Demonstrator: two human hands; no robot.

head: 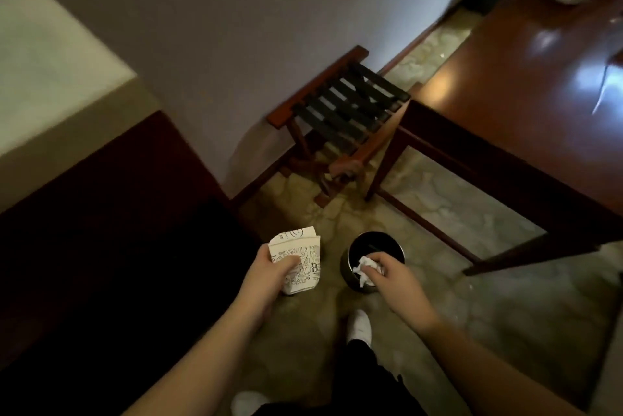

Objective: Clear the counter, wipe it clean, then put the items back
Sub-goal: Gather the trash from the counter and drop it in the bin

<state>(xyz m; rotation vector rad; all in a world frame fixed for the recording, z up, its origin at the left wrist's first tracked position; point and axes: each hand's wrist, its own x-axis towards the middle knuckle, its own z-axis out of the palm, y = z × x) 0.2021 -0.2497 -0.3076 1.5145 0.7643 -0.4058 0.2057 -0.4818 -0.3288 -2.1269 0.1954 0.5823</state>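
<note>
Left hand [269,272] grips a printed paper box [301,260], fingers curled around it, off to the left of the bin [372,259]. Right hand [392,275] pinches a crumpled tissue [365,270] right over the bin's mouth. Table [526,78] sits off to the right.

The room is dim, with deep shadow at lower left – almost black. Bright glare spots lie on the polished wooden table [526,55]. The whole picture is soft and a little blurred, more at the edges, where straight lines bend outward.
</note>
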